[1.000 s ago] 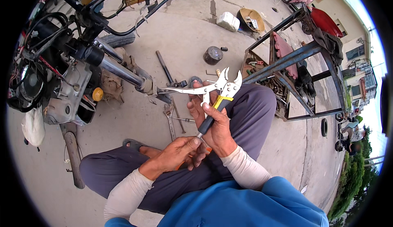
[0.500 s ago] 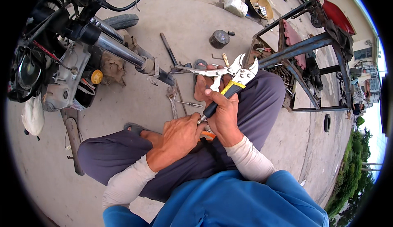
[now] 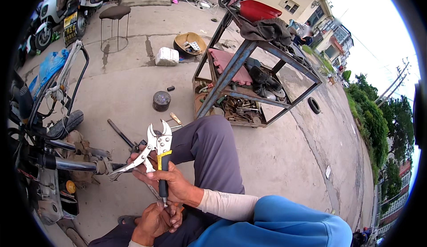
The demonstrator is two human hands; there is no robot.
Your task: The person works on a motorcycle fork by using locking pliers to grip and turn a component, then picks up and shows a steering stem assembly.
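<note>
My right hand (image 3: 180,185) grips the dark, yellow-trimmed handle of a pair of locking pliers (image 3: 163,158). The jaws point upward and stand apart, and the bare metal lever is swung out to the left. At the handle's lower end my left hand (image 3: 153,224) has its fingers curled around the adjusting screw, partly hiding it. Both hands are low over my lap, beside my raised right knee. Behind the pliers a dark bar (image 3: 119,131) lies on the concrete, with a tool with a wooden handle (image 3: 176,119) near the knee.
A partly stripped motorcycle (image 3: 66,162) stands at the left. Ahead are a round dark tin (image 3: 161,100), a white block (image 3: 167,57), a tan basin (image 3: 189,43) and a stool (image 3: 114,13). A blue metal cart (image 3: 231,64) with a tray of loose tools stands beyond my knee.
The view has swung right and up, so the hands and pliers appear lower and further left. My right hand still holds the pliers, with my left at the screw end.
</note>
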